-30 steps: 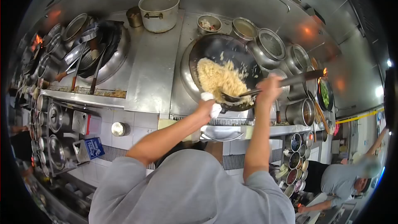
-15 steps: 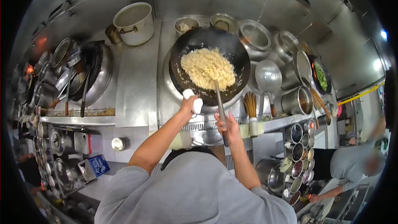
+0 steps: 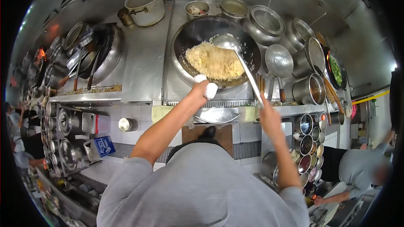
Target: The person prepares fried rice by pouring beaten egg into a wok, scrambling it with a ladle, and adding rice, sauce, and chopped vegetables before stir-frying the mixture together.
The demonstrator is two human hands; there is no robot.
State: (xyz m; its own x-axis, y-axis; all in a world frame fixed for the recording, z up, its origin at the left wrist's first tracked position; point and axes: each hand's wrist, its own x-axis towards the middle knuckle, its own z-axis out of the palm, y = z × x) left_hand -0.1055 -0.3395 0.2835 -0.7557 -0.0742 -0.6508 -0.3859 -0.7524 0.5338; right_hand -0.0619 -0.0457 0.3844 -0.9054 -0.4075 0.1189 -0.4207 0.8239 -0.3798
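Note:
A dark wok (image 3: 189, 35) sits on the burner in front of me, with a heap of yellowish fried rice (image 3: 212, 61) inside, blurred on its right side by motion. My left hand (image 3: 199, 92) is closed on a folded white cloth (image 3: 210, 90) at the wok's near left edge; any handle beneath is hidden. My right hand (image 3: 270, 120), slightly blurred, is wrapped round the long handle of a metal ladle (image 3: 249, 71). The ladle's round bowl rests inside the wok, over the far side of the rice.
A perforated skimmer (image 3: 279, 61) and a bamboo brush (image 3: 261, 83) lie right of the wok. Behind stand a small bowl of food (image 3: 197, 9) and several metal pots. A large pot (image 3: 145, 6) is at back left. Seasoning containers (image 3: 306, 145) line the right, near another person (image 3: 357, 166).
The ladle's bowl has come up out of the rice to the wok's far side. My right hand has moved right and slightly up. The left hand stays at the wok's edge.

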